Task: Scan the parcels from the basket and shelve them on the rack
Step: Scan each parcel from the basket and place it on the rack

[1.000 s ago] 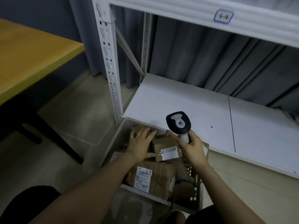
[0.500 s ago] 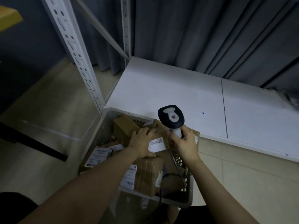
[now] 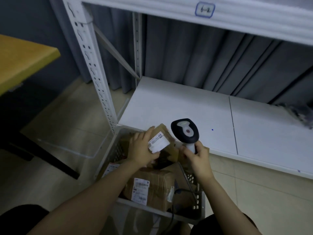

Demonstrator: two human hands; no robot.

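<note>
**Item 1. Basket** (image 3: 188, 218): white lattice crate on the floor, and my reference for every entry below. A large taped parcel (image 3: 157, 185) lies flat in its near half with the shipping label up. More cardboard sits beneath and beside it, but I cannot count the pieces.

**Item 2. Small cardboard parcel** (image 3: 166, 134): the piece in hand, raised above the basket's far half. It is tilted so its white label (image 3: 158, 144) faces up and toward the scanner. I judge the tilt is meant to present the barcode.

**Item 3. Left hand** (image 3: 142, 148): above the basket's middle. The fingers wrap the small cardboard parcel's left side with the thumb below the label, clamped firmly on it.

**Item 4. Right hand** (image 3: 198, 160): above the basket's right wall, fingers closed round the white handle of the barcode scanner (image 3: 185, 131). The scanner's black head stands just right of the parcel. Its cable (image 3: 188, 180) drops into the basket's right side.

**Item 5. Rack shelf** (image 3: 177, 107): white boards just beyond the basket. The beam overhead is tagged "6-2" (image 3: 205, 10).

**Status:** I read the scan as pending and the shelving as not yet done.
</note>
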